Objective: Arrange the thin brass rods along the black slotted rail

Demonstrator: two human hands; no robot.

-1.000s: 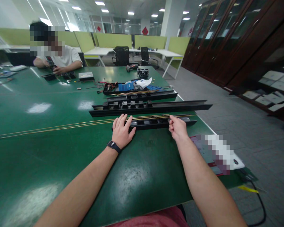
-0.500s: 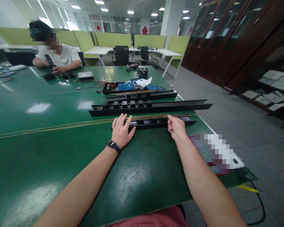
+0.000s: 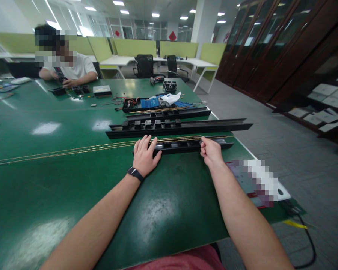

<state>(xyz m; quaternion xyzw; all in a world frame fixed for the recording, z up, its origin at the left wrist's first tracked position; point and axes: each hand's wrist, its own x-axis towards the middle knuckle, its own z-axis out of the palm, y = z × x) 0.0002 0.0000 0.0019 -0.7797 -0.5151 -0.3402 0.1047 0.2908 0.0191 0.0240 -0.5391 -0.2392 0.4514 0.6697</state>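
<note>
Head view: your right hand (image 3: 211,152) has shifted slightly right along the black channel (image 3: 180,150) over the last half second; your left hand (image 3: 144,155) has stayed put. This suggests a fine adjustment at the same station. Right hand: closed in a pinch on the thin golden rods (image 3: 183,138). Left hand: fingers spread, palm down across rods and channel. The rods lie lengthwise along the channel — slender, nearly straight — and extend far left over the tabletop (image 3: 169,187).
</note>
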